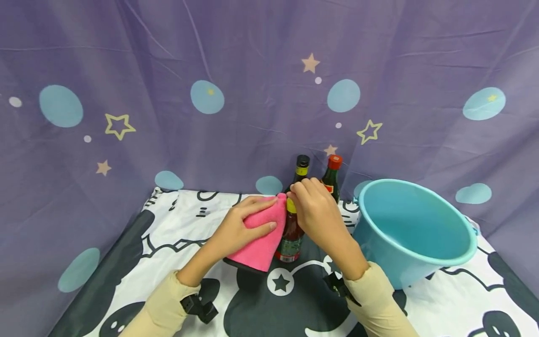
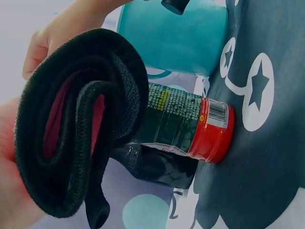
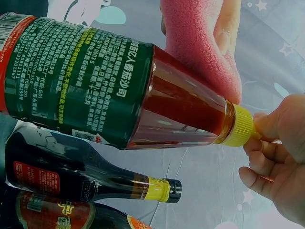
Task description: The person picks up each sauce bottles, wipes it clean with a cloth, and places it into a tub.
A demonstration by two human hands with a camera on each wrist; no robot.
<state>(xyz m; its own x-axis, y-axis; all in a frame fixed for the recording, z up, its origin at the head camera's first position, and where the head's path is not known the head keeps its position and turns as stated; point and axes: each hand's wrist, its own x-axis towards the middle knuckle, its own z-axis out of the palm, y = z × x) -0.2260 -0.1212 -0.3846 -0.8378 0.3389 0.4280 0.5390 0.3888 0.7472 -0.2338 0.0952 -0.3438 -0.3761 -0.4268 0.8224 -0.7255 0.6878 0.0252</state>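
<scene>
A ketchup bottle (image 1: 290,239) with a green label and red base stands upright on the patterned cloth. Its yellow cap (image 3: 242,127) is pinched between the thumb and fingers of my right hand (image 1: 318,214). On the bottle's left, my left hand (image 1: 236,229) grips a folded pink cloth (image 1: 262,239) with dark edging, thumb in front and fingers over the top. In the right wrist view the pink cloth lies against the bottle's sloping shoulder. The left wrist view looks into the cloth's folds, which hide the upper bottle there.
Behind the ketchup stand a dark bottle with a black cap (image 1: 302,161) and a green bottle with a red cap (image 1: 335,162). A light blue bucket (image 1: 376,248) stands at the right, near my right forearm. A purple curtain (image 1: 236,140) hangs along the back edge.
</scene>
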